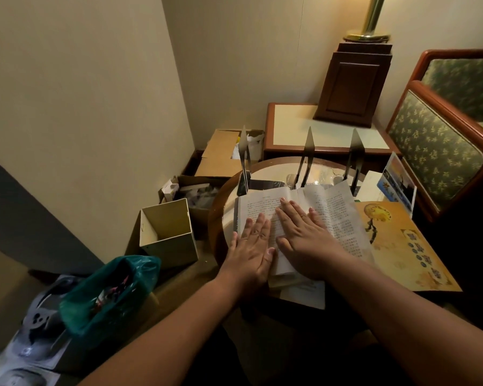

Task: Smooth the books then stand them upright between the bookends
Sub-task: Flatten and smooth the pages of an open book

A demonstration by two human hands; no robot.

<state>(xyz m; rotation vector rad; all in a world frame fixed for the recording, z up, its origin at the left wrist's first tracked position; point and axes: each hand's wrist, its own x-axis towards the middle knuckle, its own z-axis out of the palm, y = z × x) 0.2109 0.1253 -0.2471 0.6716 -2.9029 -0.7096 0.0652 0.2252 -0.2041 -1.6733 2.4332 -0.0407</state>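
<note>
Book: an open book (332,207) lies flat on the round table (218,218), both pages covered in dense printed text.
Book's condition: the right page is rumpled, and its far corner lifts off the page below; a grey cover edge shows along the left side.
Book's place: in the middle of the table top, just in front of the bookends, with its near end resting on a white sheet (304,295).
Bookends: three thin metal plates stand upright behind the book: the left bookend (243,151), the middle bookend (308,151) and the right bookend (356,149).
Gaps: the left and middle bookends stand well apart; the middle and right ones are closer, with glare on the table between them.
Right edge: a yellow booklet (407,254) lies touching the book's right side, and a picture card (396,182) leans just beyond it.
Left edge: the table rim curves close beside the book; below it on the floor sit an open white box (168,238) and a green plastic bag (109,291).
Far side: a side table (290,121) and an upholstered chair (435,151) stand near the table.
Left hand: the left hand (253,246) presses palm down on the left page, fingers straight and together, gripping nothing.
Right hand: the right hand (304,235) lies flat across the middle fold, fingers extended toward the far left, gripping nothing.
Thumbs: the two thumbs lie close together on the left page; whether they touch I cannot tell.
</note>
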